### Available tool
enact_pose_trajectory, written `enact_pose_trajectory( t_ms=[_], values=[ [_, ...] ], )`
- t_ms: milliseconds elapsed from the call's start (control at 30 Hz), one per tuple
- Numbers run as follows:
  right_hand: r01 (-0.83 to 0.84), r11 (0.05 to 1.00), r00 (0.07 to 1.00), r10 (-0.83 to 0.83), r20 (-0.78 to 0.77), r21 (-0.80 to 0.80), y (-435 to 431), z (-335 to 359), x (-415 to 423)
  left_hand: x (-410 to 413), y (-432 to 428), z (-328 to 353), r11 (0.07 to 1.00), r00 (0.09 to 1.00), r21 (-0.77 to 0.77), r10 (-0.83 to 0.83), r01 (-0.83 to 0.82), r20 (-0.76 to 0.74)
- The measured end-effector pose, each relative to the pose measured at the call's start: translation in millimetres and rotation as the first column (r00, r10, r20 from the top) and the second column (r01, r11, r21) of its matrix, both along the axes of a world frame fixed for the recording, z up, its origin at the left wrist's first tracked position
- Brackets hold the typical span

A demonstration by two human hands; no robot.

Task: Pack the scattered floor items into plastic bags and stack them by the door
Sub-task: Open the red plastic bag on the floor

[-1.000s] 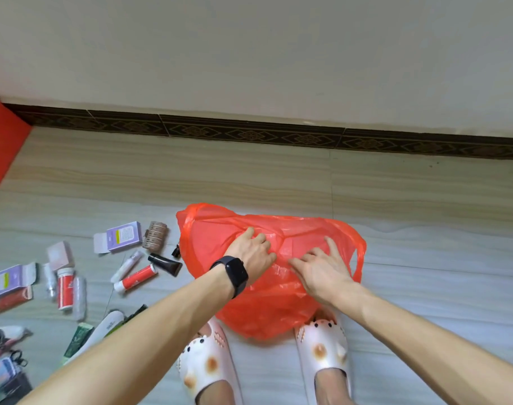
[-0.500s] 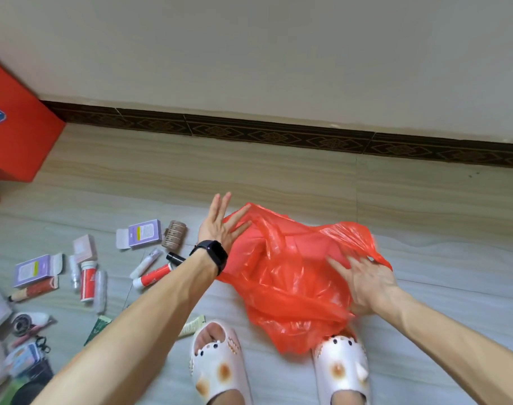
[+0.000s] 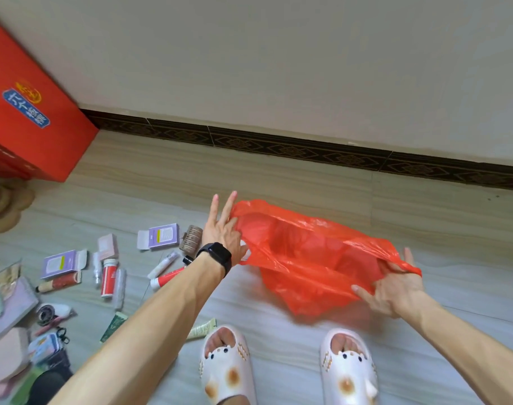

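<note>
The left hand (image 3: 222, 230) and right hand (image 3: 395, 286), fingers straight, are stretching the red plastic bag (image 3: 308, 252) open above the floor (image 3: 439, 229); scattered tubes (image 3: 166, 280) and boxes (image 3: 163, 235) are lying leftward, nearer the left hand.

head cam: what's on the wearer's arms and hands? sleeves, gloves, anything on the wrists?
No sleeves or gloves in view: the left forearm and right forearm are bare to the frame edge. I see no rings on the left hand or right hand. The only item worn is a black smartwatch on the left wrist, with a dark rectangular face and black band. The right wrist has nothing on it.
</note>
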State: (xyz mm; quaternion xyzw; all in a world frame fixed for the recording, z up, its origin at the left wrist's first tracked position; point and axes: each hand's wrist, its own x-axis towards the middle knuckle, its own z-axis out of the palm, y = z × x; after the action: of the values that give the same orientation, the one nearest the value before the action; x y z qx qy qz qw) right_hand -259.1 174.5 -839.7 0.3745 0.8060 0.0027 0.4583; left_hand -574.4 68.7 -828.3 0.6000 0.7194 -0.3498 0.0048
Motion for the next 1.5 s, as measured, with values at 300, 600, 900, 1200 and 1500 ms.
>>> enact_pose_trajectory(
  t_ms=[300, 600, 900, 1200, 1500],
  values=[
    [-0.332, 0.881, 0.652, 0.472, -0.593, 0.337, -5.2, -7.2, -26.5, 44.4, 16.0, -10.7, 0.879, 0.874, 0.252, -0.453, 0.404, 0.179],
    [-0.393, 0.887, 0.825, 0.456, -0.334, 0.242, 25.8, -41.6, -39.0, 60.8, 61.0, -54.4, 0.93, 0.888, 0.1, -0.369, 0.355, 0.274],
    [-0.198, 0.961, 0.979, 0.183, 0.092, 0.192, 67.2, -56.4, 11.7, 35.5, 51.6, -70.5, 0.982, 0.989, -0.112, -0.146, 0.149, 0.031],
    [-0.269, 0.914, 0.89, 0.356, -0.285, 0.303, 10.0, -25.7, -25.7, 59.9, 17.4, -26.2, 0.9, 0.905, 0.095, -0.422, 0.425, -0.045],
    [-0.388, 0.909, 0.799, 0.249, -0.547, -0.154, -65.1, -23.5, -58.4, 106.6, -48.0, -28.9, 0.989, 0.829, -0.049, -0.091, 0.141, 0.552]
  ],
)
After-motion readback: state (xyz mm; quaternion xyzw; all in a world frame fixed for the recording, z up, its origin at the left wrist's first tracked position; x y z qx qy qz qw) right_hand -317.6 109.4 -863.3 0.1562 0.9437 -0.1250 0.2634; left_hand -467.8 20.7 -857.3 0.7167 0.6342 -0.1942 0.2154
